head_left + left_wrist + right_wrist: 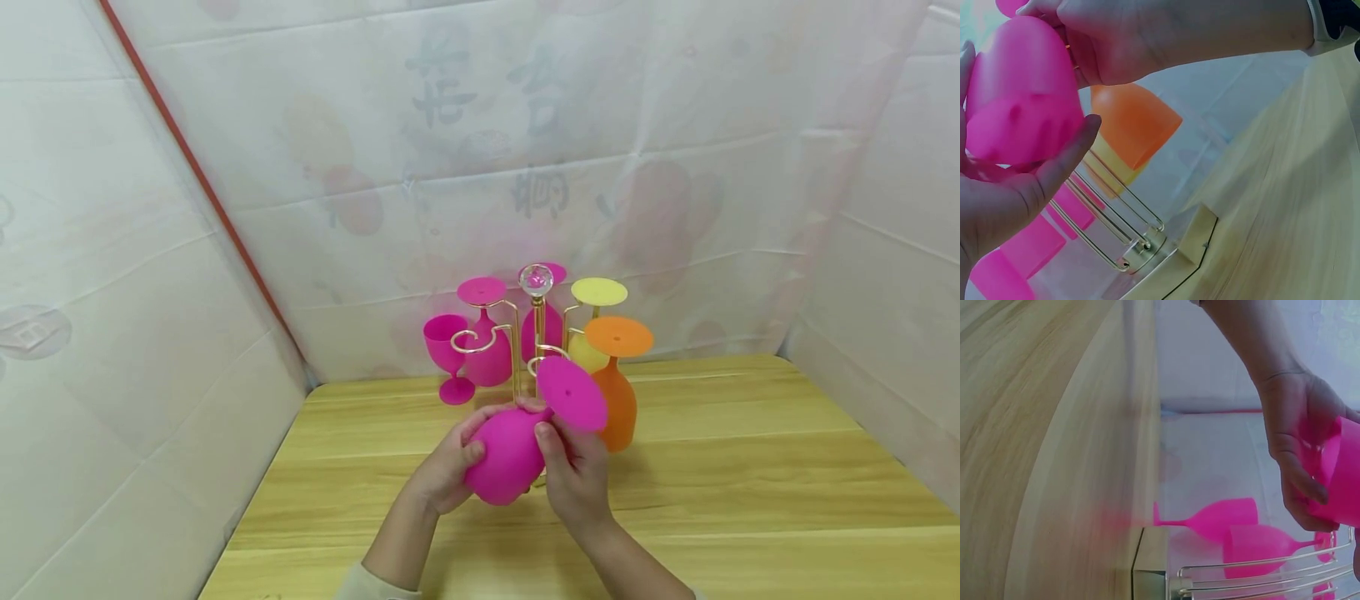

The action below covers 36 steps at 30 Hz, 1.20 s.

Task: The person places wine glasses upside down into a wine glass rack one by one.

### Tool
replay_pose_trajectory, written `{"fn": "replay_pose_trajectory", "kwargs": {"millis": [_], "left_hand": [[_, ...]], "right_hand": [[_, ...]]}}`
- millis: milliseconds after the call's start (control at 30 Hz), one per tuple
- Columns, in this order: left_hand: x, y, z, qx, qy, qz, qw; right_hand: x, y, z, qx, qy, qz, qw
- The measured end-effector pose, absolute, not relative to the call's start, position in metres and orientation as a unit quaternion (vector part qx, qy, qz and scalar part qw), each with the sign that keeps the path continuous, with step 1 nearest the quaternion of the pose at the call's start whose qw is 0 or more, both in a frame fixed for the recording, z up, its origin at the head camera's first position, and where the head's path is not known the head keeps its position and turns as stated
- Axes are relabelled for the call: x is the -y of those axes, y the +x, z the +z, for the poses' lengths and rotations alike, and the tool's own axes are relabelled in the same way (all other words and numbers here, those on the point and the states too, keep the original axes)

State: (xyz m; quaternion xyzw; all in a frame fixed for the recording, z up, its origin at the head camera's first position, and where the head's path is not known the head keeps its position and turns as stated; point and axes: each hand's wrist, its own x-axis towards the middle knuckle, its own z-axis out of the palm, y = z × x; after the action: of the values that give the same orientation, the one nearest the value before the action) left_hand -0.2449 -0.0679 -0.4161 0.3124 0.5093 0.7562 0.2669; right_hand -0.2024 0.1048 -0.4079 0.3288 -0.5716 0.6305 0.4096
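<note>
A magenta goblet is held tilted, foot up and to the right, in front of a gold wire rack. My left hand grips its bowl from the left, thumb on the near side. At the stem, just under the foot, my right hand pinches with thumb and fingers. The left wrist view shows the bowl mouth down, with the left fingers spread around its lower part. Upside down on the rack hang an orange goblet, a yellow goblet and two more magenta ones.
Another magenta goblet stands upright on the wooden table, left of the rack. A clear faceted ball tops the rack, whose block base sits on the table. Pale printed sheets surround the table at the back and sides.
</note>
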Motion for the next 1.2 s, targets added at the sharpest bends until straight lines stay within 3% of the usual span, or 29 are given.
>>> {"fn": "replay_pose_trajectory", "kwargs": {"millis": [300,533,900,1200], "left_hand": [[0.063,-0.243,-0.415,-0.503,0.385,0.734,0.246],[0.065,-0.242,-0.415,-0.525,0.391,0.719,0.234],[0.073,-0.238,-0.413,-0.586,0.365,0.705,0.164],[0.068,-0.234,-0.411,-0.626,0.379,0.668,0.136]], "right_hand": [[-0.107,-0.198,-0.408,0.572,0.307,0.656,0.385],[-0.108,-0.198,-0.407,0.590,0.301,0.633,0.400],[-0.110,-0.202,-0.406,0.608,0.302,0.599,0.425],[-0.111,-0.202,-0.407,0.631,0.287,0.580,0.427]]}}
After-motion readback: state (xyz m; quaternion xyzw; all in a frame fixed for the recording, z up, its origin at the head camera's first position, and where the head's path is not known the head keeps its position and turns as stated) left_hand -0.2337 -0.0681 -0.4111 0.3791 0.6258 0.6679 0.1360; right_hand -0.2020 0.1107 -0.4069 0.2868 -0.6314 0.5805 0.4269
